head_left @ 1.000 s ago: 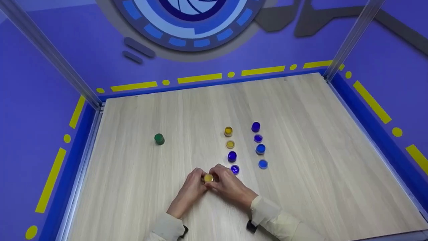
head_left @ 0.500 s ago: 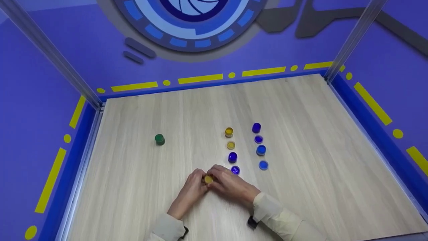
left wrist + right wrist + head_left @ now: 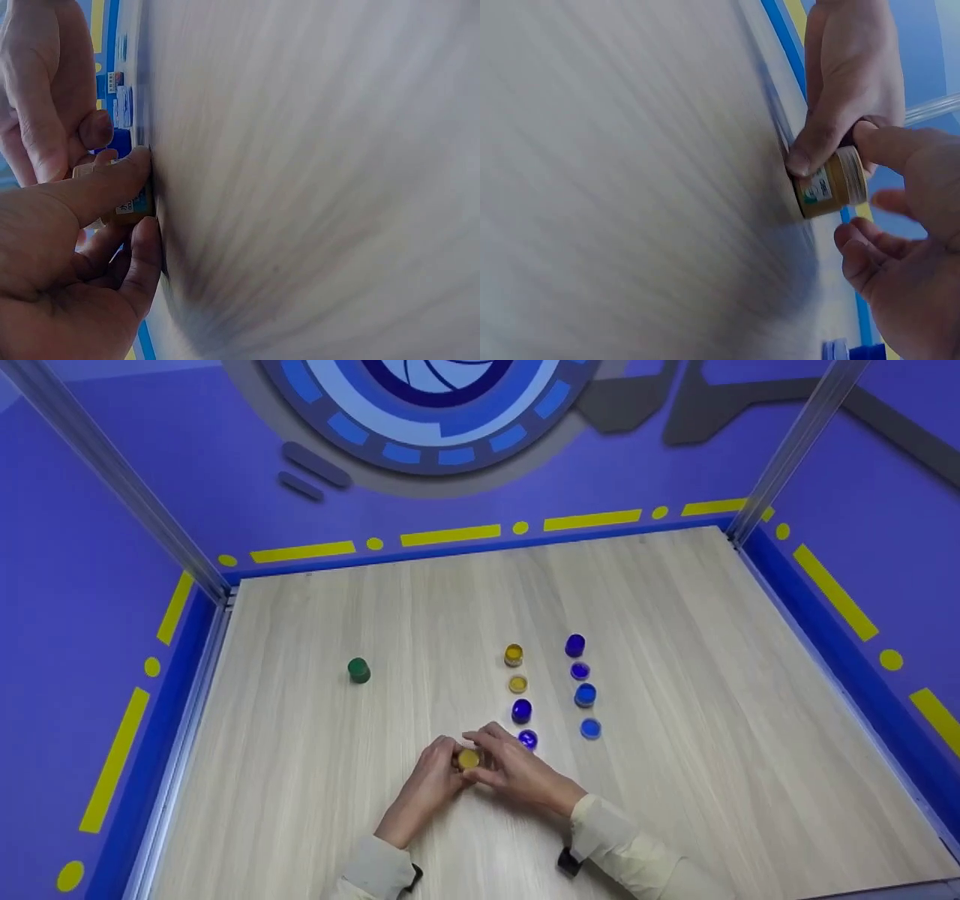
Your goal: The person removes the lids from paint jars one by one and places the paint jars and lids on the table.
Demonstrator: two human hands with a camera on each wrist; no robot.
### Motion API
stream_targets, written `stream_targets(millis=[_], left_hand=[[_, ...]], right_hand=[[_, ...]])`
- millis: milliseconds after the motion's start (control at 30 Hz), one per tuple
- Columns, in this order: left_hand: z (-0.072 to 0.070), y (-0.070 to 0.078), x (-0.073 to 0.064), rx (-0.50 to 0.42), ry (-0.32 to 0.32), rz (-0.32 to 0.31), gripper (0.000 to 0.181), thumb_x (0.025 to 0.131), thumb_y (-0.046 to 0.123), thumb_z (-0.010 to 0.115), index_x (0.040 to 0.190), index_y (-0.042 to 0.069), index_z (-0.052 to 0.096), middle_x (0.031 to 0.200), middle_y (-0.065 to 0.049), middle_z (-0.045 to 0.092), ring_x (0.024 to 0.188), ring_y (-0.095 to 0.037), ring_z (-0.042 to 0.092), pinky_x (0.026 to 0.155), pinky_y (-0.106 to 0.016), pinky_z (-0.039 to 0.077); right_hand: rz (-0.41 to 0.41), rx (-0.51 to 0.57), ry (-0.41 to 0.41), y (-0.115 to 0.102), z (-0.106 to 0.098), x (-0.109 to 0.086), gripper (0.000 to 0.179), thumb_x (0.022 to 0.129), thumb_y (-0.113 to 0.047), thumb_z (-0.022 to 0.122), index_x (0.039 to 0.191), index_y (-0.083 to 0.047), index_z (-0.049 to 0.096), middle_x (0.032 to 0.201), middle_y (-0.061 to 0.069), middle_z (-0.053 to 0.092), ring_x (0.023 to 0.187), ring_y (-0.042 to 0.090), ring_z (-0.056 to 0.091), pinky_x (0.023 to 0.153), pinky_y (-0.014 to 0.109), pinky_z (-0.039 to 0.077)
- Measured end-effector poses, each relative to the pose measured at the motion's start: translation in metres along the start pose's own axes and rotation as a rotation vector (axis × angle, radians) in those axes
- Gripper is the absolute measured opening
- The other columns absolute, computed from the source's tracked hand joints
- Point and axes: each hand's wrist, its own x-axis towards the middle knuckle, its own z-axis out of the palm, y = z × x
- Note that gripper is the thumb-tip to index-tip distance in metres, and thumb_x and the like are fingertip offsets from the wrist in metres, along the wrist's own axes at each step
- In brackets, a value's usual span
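Note:
A small yellow paint jar [image 3: 469, 759] with a ridged screw lid [image 3: 852, 175] and a printed label stands on the table between both hands. My left hand [image 3: 433, 777] grips the jar low on its body, thumb on one side and fingers on the other. My right hand [image 3: 521, 771] is spread beside the lid; its thumb touches the lid's edge, and its other fingers stand apart from it. Just beyond the right hand lie a purple lid [image 3: 528, 739] and a purple jar [image 3: 521, 711].
Further back are an uncovered yellow jar [image 3: 513, 655] and its yellow lid [image 3: 517, 684]. To the right stand another purple jar [image 3: 575, 645], a purple lid [image 3: 580, 670], a blue jar [image 3: 585, 695] and a blue lid [image 3: 590, 728]. A green jar [image 3: 359, 670] stands at left. Walls enclose the table.
The right hand's fingers have loosened and spread away from the yellow jar's lid. The left hand keeps its grip, and the other jars and lids stay put.

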Motion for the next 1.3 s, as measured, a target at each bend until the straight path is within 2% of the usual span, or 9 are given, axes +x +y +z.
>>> stream_targets(millis=[100, 200, 467, 667, 867, 967, 1133, 1300], left_hand=[[0.001, -0.001, 0.000, -0.008, 0.003, 0.013, 0.027, 0.081, -0.003, 0.083, 0.095, 0.001, 0.061, 0.089, -0.002, 0.056, 0.082, -0.016, 0.054, 0.074, -0.034, 0.050], [0.001, -0.001, 0.000, -0.010, -0.001, 0.004, 0.025, 0.081, -0.004, 0.080, 0.097, 0.001, 0.061, 0.090, -0.002, 0.056, 0.082, -0.016, 0.054, 0.075, -0.035, 0.050], [0.001, -0.002, 0.000, 0.001, 0.024, 0.018, 0.024, 0.080, -0.008, 0.077, 0.098, 0.001, 0.062, 0.091, -0.004, 0.058, 0.084, -0.018, 0.056, 0.077, -0.036, 0.051], [0.000, -0.001, -0.001, -0.009, -0.002, -0.006, 0.025, 0.081, -0.009, 0.077, 0.097, 0.001, 0.061, 0.091, -0.003, 0.057, 0.084, -0.015, 0.055, 0.075, -0.033, 0.051], [-0.001, 0.000, -0.001, 0.002, 0.000, 0.011, 0.022, 0.082, -0.006, 0.077, 0.093, 0.002, 0.061, 0.088, -0.001, 0.056, 0.080, -0.015, 0.054, 0.072, -0.031, 0.050], [-0.001, 0.000, -0.001, 0.012, 0.006, 0.013, 0.023, 0.081, -0.006, 0.077, 0.094, 0.003, 0.061, 0.088, -0.001, 0.055, 0.080, -0.015, 0.054, 0.071, -0.031, 0.049], [-0.001, 0.000, -0.002, 0.030, 0.034, 0.051, 0.025, 0.080, -0.007, 0.077, 0.094, 0.003, 0.059, 0.089, -0.001, 0.054, 0.079, -0.015, 0.053, 0.071, -0.032, 0.048], [-0.001, 0.000, -0.002, 0.042, 0.041, 0.058, 0.025, 0.084, -0.003, 0.079, 0.093, 0.004, 0.057, 0.089, -0.001, 0.054, 0.079, -0.014, 0.053, 0.071, -0.032, 0.048]], right_hand=[[0.068, 0.035, 0.101, -0.003, 0.007, 0.000, 0.047, 0.097, -0.032, 0.074, 0.127, 0.003, 0.065, 0.099, 0.006, 0.062, 0.085, 0.013, 0.056, 0.075, 0.028, 0.051], [0.111, 0.032, 0.169, -0.006, 0.014, 0.001, 0.044, 0.093, -0.035, 0.078, 0.116, 0.002, 0.067, 0.090, 0.001, 0.060, 0.079, 0.011, 0.053, 0.069, 0.026, 0.048], [0.147, -0.001, 0.217, -0.013, 0.019, 0.002, 0.031, 0.088, -0.030, 0.083, 0.103, -0.007, 0.068, 0.092, -0.003, 0.061, 0.083, 0.010, 0.055, 0.073, 0.028, 0.051], [0.118, -0.039, 0.168, -0.015, 0.016, 0.004, 0.024, 0.090, -0.026, 0.082, 0.098, -0.007, 0.070, 0.092, -0.003, 0.061, 0.080, 0.008, 0.055, 0.067, 0.024, 0.050], [0.061, -0.080, 0.112, -0.016, 0.011, 0.005, 0.021, 0.094, -0.023, 0.078, 0.100, -0.004, 0.070, 0.093, 0.000, 0.061, 0.079, 0.007, 0.053, 0.065, 0.022, 0.048], [0.052, -0.075, 0.087, -0.015, 0.010, 0.006, 0.023, 0.094, -0.023, 0.077, 0.102, -0.003, 0.070, 0.096, 0.000, 0.062, 0.080, 0.006, 0.055, 0.068, 0.022, 0.050], [0.023, -0.063, 0.029, -0.013, 0.005, 0.007, 0.023, 0.096, -0.022, 0.074, 0.109, -0.003, 0.070, 0.102, 0.001, 0.063, 0.086, 0.007, 0.058, 0.075, 0.024, 0.052], [-0.069, -0.071, -0.032, -0.008, 0.001, 0.008, 0.026, 0.098, -0.018, 0.071, 0.120, -0.004, 0.070, 0.109, 0.002, 0.066, 0.098, 0.009, 0.062, 0.086, 0.026, 0.053]])
